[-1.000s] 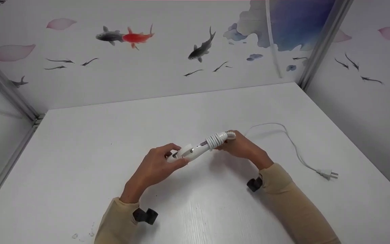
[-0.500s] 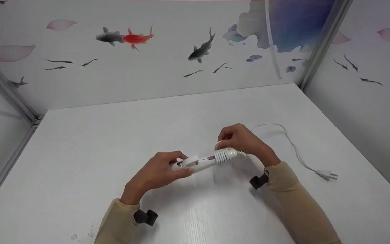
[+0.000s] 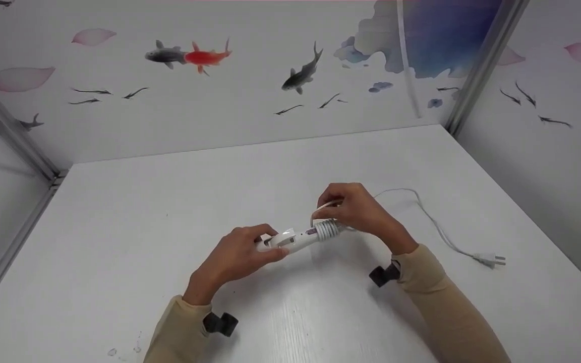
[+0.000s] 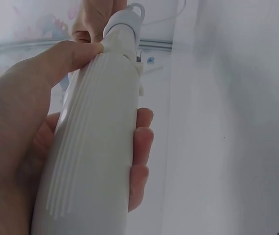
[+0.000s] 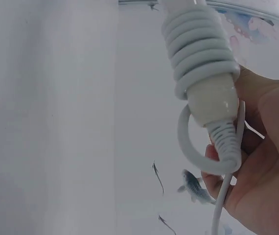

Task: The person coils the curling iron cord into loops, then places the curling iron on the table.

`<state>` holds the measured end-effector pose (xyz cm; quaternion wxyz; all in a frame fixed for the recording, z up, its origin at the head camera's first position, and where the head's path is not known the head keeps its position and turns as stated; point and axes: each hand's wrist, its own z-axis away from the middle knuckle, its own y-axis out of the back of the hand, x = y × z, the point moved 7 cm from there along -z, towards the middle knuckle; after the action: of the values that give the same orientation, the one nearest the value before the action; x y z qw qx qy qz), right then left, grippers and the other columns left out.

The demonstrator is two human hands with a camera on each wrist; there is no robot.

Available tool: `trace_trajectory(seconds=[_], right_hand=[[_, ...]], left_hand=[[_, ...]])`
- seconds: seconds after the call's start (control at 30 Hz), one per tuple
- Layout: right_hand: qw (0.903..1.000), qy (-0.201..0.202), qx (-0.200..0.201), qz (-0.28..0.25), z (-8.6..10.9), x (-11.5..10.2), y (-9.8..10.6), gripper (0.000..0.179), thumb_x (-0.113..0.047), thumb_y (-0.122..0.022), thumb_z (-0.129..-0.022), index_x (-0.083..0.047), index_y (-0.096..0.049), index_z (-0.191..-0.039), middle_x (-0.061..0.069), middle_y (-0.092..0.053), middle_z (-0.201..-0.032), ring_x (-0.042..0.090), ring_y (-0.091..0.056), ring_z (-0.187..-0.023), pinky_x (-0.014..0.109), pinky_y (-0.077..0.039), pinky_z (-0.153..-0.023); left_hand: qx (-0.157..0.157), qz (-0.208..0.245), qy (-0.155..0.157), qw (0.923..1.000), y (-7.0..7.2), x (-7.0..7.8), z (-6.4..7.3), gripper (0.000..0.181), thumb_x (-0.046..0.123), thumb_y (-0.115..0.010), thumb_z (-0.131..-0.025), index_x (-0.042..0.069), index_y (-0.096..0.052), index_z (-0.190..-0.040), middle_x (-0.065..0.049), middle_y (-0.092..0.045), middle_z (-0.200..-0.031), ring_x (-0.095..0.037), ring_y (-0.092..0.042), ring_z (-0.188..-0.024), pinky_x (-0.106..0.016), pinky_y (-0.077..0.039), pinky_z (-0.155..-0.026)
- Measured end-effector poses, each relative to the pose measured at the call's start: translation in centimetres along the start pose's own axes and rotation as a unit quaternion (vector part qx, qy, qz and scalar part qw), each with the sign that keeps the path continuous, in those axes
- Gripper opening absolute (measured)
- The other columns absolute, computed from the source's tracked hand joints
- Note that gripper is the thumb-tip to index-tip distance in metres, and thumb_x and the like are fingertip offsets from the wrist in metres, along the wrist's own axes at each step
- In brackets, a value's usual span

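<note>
Hands: left hand (image 3: 237, 252) grips the white tool (image 3: 299, 243); right hand (image 3: 358, 209) pinches its cord (image 3: 327, 230).
Tool: between the hands, over the white table (image 3: 119, 242).
Purple patch (image 3: 311, 232): on the tool, too small to read.
Cord: wound round the tool's end.
Plug (image 3: 490, 260): on the table, two prongs.

Cannot fully see the left end of the white appliance (image 3: 300, 243) from above, covered by the left hand (image 3: 235, 254) and its fingers (image 3: 262, 230), nor its lower end in the left wrist view, cut off below. Cannot trace the cord (image 5: 219, 208) behind the right hand (image 3: 358, 209), nor past the right wrist view's bottom edge. Cannot identify the tiny dot (image 3: 301, 234) beside the purplish strip (image 3: 311, 232), nor follow either sleeve (image 3: 177, 322) past the head view's bottom edge.
</note>
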<state>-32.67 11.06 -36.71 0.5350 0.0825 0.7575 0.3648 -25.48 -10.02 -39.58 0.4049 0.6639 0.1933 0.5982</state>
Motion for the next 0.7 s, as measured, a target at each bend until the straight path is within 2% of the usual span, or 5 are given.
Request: trace_trajectory(seconds=[0.23, 0.37, 0.5, 0.7], right_hand=[[0.9990, 0.044, 0.007, 0.005, 0.5, -1.8, -0.3, 0.009, -0.019, -0.073, -0.091, -0.012, -0.074, -0.096, 0.003, -0.071, -0.095, 0.015, -0.065, -0.089, 0.034, -0.055, -0.080], [0.9983, 0.058, -0.001, 0.007, 0.6, -2.5, -0.5, 0.015, -0.019, -0.066, -0.097, -0.010, -0.075, -0.103, 0.005, -0.070, -0.094, 0.015, -0.062, -0.081, 0.028, -0.053, -0.073], [0.9981, 0.059, -0.012, 0.008, 0.6, -2.7, -0.8, 0.019, -0.018, -0.061, -0.100, -0.008, -0.074, -0.110, 0.007, -0.068, -0.093, 0.015, -0.058, -0.076, 0.025, -0.051, -0.069], [0.9980, 0.062, -0.006, 0.010, 0.5, -2.6, -0.8, 0.021, -0.017, -0.060, -0.101, -0.009, -0.074, -0.114, 0.012, -0.067, -0.093, 0.014, -0.052, -0.074, 0.023, -0.045, -0.067]], left_hand=[[0.042, -0.009, 0.046, 0.9980, 0.5, -0.6, -0.1, 0.035, 0.045, -0.070, -0.089, 0.025, -0.068, -0.117, -0.001, -0.070, -0.099, -0.016, -0.056, -0.078, -0.030, -0.043, -0.065], [0.073, -0.007, 0.071, 0.9948, 0.7, -1.0, -0.2, 0.038, 0.046, -0.069, -0.090, 0.022, -0.066, -0.120, -0.004, -0.070, -0.099, -0.016, -0.056, -0.075, -0.028, -0.042, -0.062], [0.098, 0.000, 0.084, 0.9917, 0.9, -1.2, -0.2, 0.040, 0.046, -0.069, -0.090, 0.020, -0.066, -0.121, -0.005, -0.071, -0.096, -0.016, -0.055, -0.071, -0.028, -0.040, -0.058], [0.126, 0.000, 0.093, 0.9876, 1.3, -1.2, -0.3, 0.042, 0.046, -0.069, -0.090, 0.019, -0.066, -0.123, -0.007, -0.072, -0.100, -0.017, -0.055, -0.071, -0.027, -0.040, -0.056]])
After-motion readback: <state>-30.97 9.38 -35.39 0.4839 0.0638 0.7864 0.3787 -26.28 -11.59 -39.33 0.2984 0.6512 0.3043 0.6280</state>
